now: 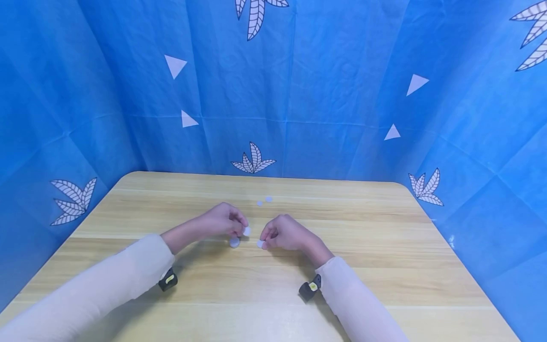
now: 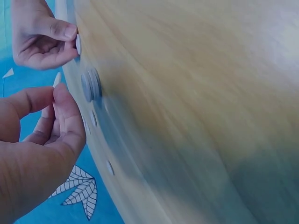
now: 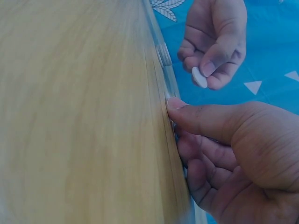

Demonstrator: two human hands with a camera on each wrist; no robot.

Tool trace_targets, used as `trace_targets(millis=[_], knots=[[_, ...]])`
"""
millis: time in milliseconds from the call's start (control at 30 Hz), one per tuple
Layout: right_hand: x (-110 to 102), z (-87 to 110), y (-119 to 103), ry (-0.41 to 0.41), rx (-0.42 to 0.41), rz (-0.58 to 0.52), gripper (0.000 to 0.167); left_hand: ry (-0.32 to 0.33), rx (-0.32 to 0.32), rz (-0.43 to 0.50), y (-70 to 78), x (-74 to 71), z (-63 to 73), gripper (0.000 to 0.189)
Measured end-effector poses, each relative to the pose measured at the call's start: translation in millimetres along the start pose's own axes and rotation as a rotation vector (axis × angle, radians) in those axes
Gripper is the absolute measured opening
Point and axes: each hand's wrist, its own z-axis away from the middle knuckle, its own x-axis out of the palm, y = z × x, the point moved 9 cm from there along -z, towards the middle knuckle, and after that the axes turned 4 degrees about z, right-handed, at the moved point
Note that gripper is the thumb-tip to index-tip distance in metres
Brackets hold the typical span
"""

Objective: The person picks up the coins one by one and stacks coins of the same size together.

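My left hand (image 1: 223, 220) pinches a white round disc (image 1: 246, 231) between thumb and fingertips, held up off the table in the left wrist view. My right hand (image 1: 287, 233) pinches another white disc (image 1: 260, 243) at its fingertips, low beside the tabletop. Below the left hand stands a short stack of discs (image 1: 234, 242), seen edge-on as several layers (image 2: 91, 85) in the left wrist view. The right wrist view shows the left hand's disc (image 3: 199, 78) tilted; the right thumb partly hides the disc in the right hand.
Two smaller white discs, one (image 1: 259, 203) and another (image 1: 268, 199), lie farther back on the wooden table (image 1: 342, 209). A blue curtain (image 1: 290, 95) with leaf and triangle patterns surrounds the table's back and sides. Each wrist wears a black camera, such as the left one (image 1: 168, 280).
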Motion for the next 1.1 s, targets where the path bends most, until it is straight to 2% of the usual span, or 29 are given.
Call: trace_targets(millis=[433, 733, 1100], knots=[[1.5, -2.1, 3.4, -0.008, 0.003, 0.012, 0.009, -0.040, 0.016, -0.051, 11.3, 17.9, -6.1, 0.016], [0.4, -2.3, 1.9, -0.009, -0.013, -0.010, 0.010, -0.023, -0.031, -0.073, 9.4, 28.0, -7.5, 0.016], [0.7, -2.1, 1.9, -0.011, -0.012, -0.015, 0.011, 0.015, -0.086, -0.049, 9.5, 34.4, -2.7, 0.013]])
